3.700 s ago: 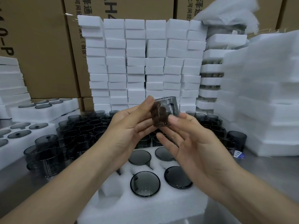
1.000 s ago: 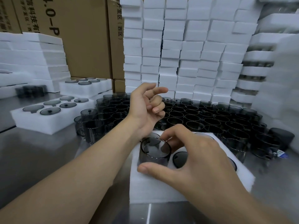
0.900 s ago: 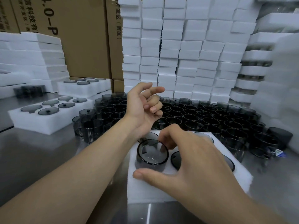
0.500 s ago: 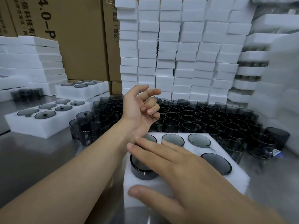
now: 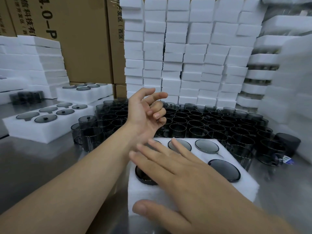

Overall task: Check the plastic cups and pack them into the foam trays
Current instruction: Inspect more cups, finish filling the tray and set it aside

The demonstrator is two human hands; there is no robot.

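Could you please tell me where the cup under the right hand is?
Head view, low centre: the cup sits in the near-left pocket of the foam tray, under the right hand.

Right grip (image 5: 182,176) flat, left grip (image 5: 143,115) half-curled

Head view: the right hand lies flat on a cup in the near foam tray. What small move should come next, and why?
Probably press the cup down with the right hand until it sits level: its dark wall shows above the foam tray, while the neighbouring cups sit flush. The left hand is free.
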